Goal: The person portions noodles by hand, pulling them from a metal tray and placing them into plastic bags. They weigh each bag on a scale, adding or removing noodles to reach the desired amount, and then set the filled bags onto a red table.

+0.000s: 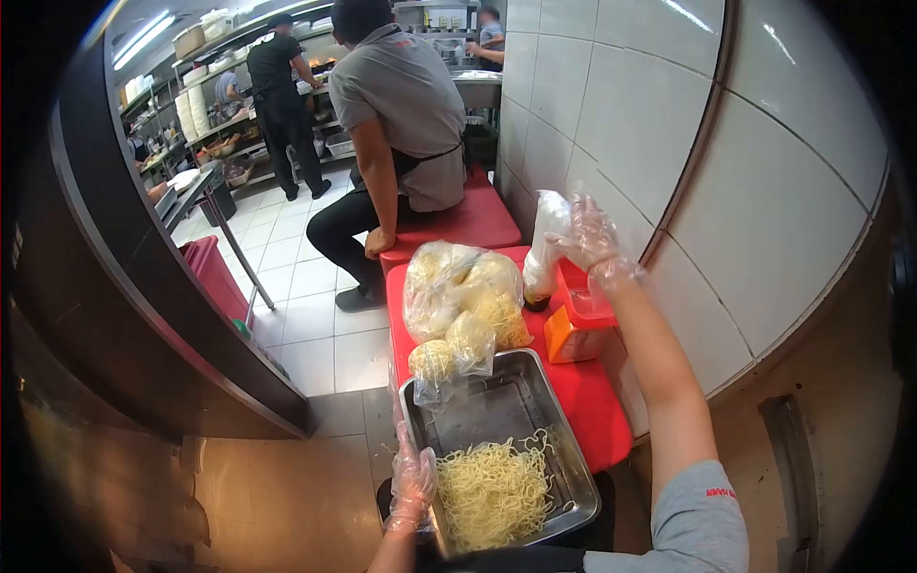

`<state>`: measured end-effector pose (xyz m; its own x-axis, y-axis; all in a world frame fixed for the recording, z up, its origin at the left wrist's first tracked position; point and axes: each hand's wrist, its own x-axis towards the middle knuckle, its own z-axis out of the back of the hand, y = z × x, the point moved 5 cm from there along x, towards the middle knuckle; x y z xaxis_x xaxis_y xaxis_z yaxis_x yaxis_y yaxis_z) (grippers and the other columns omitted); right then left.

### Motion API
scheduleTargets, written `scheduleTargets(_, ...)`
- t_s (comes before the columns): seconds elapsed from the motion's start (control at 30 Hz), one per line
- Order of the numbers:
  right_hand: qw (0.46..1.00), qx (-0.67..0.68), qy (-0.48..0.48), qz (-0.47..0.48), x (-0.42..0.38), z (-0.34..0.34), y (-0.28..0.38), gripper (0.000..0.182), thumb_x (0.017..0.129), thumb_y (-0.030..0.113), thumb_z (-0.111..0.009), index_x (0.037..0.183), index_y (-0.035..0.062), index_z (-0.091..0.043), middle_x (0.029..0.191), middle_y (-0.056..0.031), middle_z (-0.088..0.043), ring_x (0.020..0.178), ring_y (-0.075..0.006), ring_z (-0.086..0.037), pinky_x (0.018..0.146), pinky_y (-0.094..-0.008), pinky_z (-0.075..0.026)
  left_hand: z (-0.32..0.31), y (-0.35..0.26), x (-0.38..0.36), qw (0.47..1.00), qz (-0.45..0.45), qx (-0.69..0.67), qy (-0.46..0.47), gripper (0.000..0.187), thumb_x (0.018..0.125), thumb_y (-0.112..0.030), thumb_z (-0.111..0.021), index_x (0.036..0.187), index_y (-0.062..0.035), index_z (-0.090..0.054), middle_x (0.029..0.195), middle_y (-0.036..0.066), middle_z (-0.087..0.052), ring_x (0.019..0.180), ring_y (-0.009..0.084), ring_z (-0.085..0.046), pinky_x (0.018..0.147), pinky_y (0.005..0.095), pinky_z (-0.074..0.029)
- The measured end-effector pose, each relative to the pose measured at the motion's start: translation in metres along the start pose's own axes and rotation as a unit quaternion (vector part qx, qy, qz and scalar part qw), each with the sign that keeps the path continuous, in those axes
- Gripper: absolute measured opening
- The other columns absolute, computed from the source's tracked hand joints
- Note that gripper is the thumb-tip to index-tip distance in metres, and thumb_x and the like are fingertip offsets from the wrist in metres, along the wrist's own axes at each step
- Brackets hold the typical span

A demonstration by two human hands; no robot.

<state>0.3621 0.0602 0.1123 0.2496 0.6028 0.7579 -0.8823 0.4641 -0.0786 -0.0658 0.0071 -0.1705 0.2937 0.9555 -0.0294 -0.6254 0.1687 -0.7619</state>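
Observation:
My left hand (pixel 413 487), in a clear plastic glove, grips the left side of a rectangular metal tray (pixel 570 465), its thumb by the rim. Loose yellow noodles (pixel 493 494) are heaped in the near half of the tray. Small bagged portions of noodles (pixel 470 342) overlap the tray's far rim, with a large clear bag of noodles (pixel 449 277) behind them. Further off, my gloved right hand (pixel 589 232) has its fingers stretched out beside an upright bundle of white plastic (pixel 544 244), thumb right at it. An orange-red container (pixel 576 325) stands below that hand.
Red stools (pixel 602 420) support the tray and bags. On the farther one, a person in a grey shirt (pixel 401 115) sits turned away. A tiled wall (pixel 611 105) rises close on the right; a dark panel (pixel 162 239) borders the left. Other people work by shelves behind.

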Motion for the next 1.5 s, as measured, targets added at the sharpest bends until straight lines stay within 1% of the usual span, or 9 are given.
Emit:
scheduleTargets(0.1,0.940,0.031,0.330,-0.078,0.013,-0.045,-0.034,0.051,0.083,0.038,-0.061,0.120,0.0013,-0.060,0.120,-0.0197,-0.060,0.108,-0.0323,-0.059,0.097,-0.0403,-0.046,0.012,-0.016,-0.004,0.999,-0.043,0.007,-0.010,0.076,0.087,-0.019,-0.055,0.151,-0.0121,-0.014,0.109,0.025,-0.062,0.087,0.0433,-0.062,0.076,0.0458,-0.047)
scheduleTargets(0.3,0.972,-0.057,0.172,0.147,0.046,-0.039,-0.048,0.032,0.091,0.031,-0.049,0.091,0.0033,-0.065,0.098,-0.0173,-0.065,0.095,-0.0343,-0.061,0.084,-0.0457,-0.049,0.021,-0.032,-0.004,0.999,0.011,-0.009,0.048,0.076,0.088,-0.022,-0.053,0.150,-0.0102,-0.012,0.111,0.033,-0.058,0.097,0.0486,-0.059,0.084,0.0503,-0.046)
scheduleTargets(0.53,0.984,0.129,-0.124,-0.019,0.098,0.049,-0.038,0.020,0.091,0.022,-0.053,0.093,0.0052,-0.064,0.091,-0.0166,-0.065,0.082,-0.0317,-0.063,0.075,-0.0379,-0.053,0.032,-0.046,-0.005,0.999,-0.050,0.003,-0.013,0.077,0.084,-0.014,-0.057,0.149,-0.0087,-0.015,0.112,0.031,-0.058,0.105,0.0459,-0.056,0.090,0.0493,-0.044)
scheduleTargets(0.73,0.707,0.669,-0.031,-0.227,0.057,0.119,-0.019,0.022,0.098,0.026,-0.046,0.102,0.0066,-0.054,0.095,-0.0080,-0.063,0.076,-0.0271,-0.069,0.054,-0.0302,-0.055,0.062,-0.098,-0.003,0.939,-0.290,-0.098,-0.156,0.062,0.078,-0.003,-0.064,0.136,-0.0079,-0.043,0.127,0.023,-0.053,0.120,0.0393,-0.050,0.103,0.0453,-0.039)
scheduleTargets(1.17,0.415,0.796,0.181,-0.402,-0.123,0.117,0.050,0.034,0.100,0.025,-0.041,0.121,0.0003,-0.051,0.107,-0.0150,-0.065,0.082,-0.0290,-0.067,0.056,-0.0345,-0.055,0.067,-0.182,0.022,0.799,-0.261,-0.529,0.115,0.023,0.085,0.001,-0.068,0.107,-0.0045,-0.065,0.110,0.004,-0.065,0.102,0.0139,-0.059,0.088,0.0271,-0.047)
scheduleTargets(1.3,0.267,0.862,0.201,-0.381,-0.147,0.106,0.058,0.042,0.099,0.031,-0.043,0.132,0.0046,-0.043,0.121,-0.0165,-0.056,0.094,-0.0292,-0.065,0.064,-0.0354,-0.057,0.082,-0.164,0.029,0.883,-0.308,-0.354,0.009,0.013,0.086,0.002,-0.065,0.099,-0.0011,-0.068,0.094,0.004,-0.068,0.087,0.0143,-0.064,0.080,0.0266,-0.051)
scheduleTargets(1.4,0.281,0.845,0.166,-0.424,-0.164,0.114,0.064,0.052,0.097,0.037,-0.049,0.136,0.0043,-0.037,0.129,-0.0186,-0.049,0.109,-0.0321,-0.058,0.073,-0.0365,-0.056,0.084,-0.145,0.027,0.878,-0.188,-0.440,0.006,0.013,0.087,0.000,-0.063,0.099,0.0015,-0.068,0.097,0.006,-0.068,0.088,0.0133,-0.064,0.081,0.0257,-0.051)
scheduleTargets(1.43,0.387,0.802,0.111,-0.442,-0.175,0.123,0.067,0.063,0.093,0.042,-0.056,0.136,0.0021,-0.033,0.136,-0.0198,-0.041,0.123,-0.0335,-0.047,0.086,-0.0430,-0.051,0.084,-0.141,0.024,0.882,-0.161,-0.442,-0.003,0.014,0.087,0.000,-0.064,0.101,0.0021,-0.068,0.097,0.006,-0.068,0.087,0.0130,-0.064,0.081,0.0256,-0.051)
scheduleTargets(1.5,0.817,0.548,-0.042,-0.174,-0.182,0.151,0.081,0.062,0.091,0.039,-0.060,0.134,0.0018,-0.036,0.133,-0.0205,-0.042,0.128,-0.0337,-0.041,0.094,-0.0460,-0.045,0.086,-0.143,0.016,0.887,-0.111,-0.447,-0.024,0.018,0.087,-0.001,-0.064,0.104,0.0033,-0.067,0.099,0.007,-0.068,0.087,0.0124,-0.063,0.080,0.0256,-0.051)
